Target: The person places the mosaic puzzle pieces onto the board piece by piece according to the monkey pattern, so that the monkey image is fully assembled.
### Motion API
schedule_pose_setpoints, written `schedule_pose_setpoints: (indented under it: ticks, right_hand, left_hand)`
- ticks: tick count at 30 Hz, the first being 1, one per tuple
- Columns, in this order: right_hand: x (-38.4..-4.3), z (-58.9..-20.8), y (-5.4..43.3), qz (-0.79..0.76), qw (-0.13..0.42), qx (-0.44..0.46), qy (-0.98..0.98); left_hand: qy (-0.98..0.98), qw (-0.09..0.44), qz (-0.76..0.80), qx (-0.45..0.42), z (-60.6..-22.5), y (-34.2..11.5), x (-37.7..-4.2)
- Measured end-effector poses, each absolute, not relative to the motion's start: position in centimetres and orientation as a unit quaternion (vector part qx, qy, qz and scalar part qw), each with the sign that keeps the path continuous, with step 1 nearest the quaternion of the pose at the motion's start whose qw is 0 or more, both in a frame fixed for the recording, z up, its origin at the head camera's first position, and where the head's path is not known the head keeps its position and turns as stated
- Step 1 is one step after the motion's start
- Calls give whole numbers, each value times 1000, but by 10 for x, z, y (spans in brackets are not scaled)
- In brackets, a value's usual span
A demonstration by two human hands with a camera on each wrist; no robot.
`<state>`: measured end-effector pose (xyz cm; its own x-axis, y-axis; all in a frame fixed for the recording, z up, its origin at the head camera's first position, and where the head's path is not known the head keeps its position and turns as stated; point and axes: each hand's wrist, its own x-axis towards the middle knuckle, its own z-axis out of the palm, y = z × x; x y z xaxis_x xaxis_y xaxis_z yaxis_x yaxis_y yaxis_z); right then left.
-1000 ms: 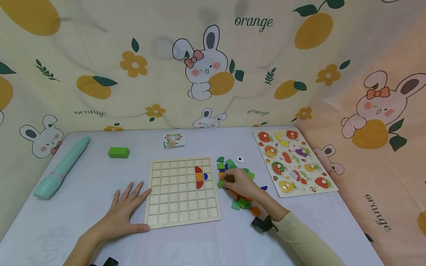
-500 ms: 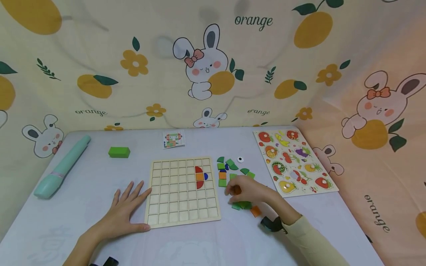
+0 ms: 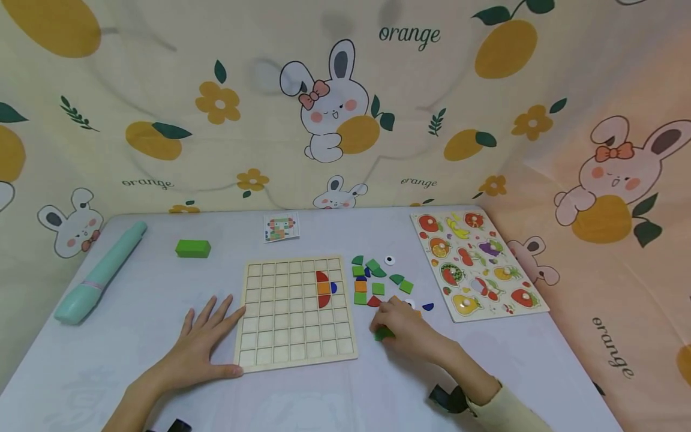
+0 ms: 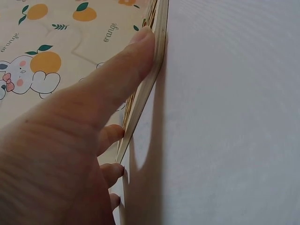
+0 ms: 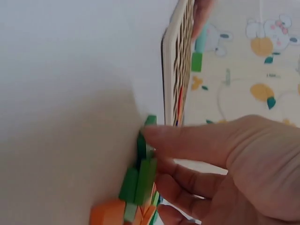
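Note:
My left hand (image 3: 198,347) rests spread at the left side of a wooden grid board (image 3: 282,328). In the left wrist view, its thumb (image 4: 126,58) presses the board's edge. The board holds two red quarter-circle pieces (image 3: 323,300), an orange square (image 3: 323,288) and a blue half-circle (image 3: 334,288). Right of the board, my right hand (image 3: 412,333) bends over loose pieces and pinches a green block (image 3: 384,333). The right wrist view has its thumb on dark green wood, with more green blocks (image 5: 146,180) and an orange block (image 5: 108,213) close below the fingers.
Several loose pieces, among them a green square (image 3: 378,289) and an eye disc (image 3: 390,260), lie beyond my right hand. A pattern card (image 3: 281,227), a green box (image 3: 192,248), a folded teal umbrella (image 3: 102,273) and a fruit puzzle board (image 3: 479,264) lie around the table.
My right hand has moved from the upper loose pieces down toward the nearer green ones, uncovering a red piece and several others. The left hand and the grid board stay put.

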<state>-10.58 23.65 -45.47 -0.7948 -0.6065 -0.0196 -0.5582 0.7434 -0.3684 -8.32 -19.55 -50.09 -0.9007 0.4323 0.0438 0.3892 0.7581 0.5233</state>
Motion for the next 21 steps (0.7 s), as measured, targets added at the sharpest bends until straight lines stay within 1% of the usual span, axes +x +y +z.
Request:
schedule_pose_setpoints:
  ticks: [2, 4, 9, 14, 18, 21]
  right_hand:
    - [-102, -455, 235, -170, 53, -318, 931]
    - [-101, -454, 234, -170, 52, -318, 931]
    - [-106, -452, 233, -182, 94, -304, 931]
    - [-111, -448, 229, -185, 111, -303, 928]
    - [-120, -446, 225, -234, 134, -293, 917]
    - [-131, -446, 219, -285, 135, -293, 902]
  left_hand:
    - [936, 41, 271, 220, -500, -195, -83]
    - [936, 42, 271, 220, -500, -195, -83]
    - [936, 39, 269, 222, -499, -195, -84]
    - [936, 38, 269, 224, -500, -197, -85]
    - [936, 38, 269, 223, -500, -197, -85]
    - [936, 39, 271, 223, -500, -197, -85]
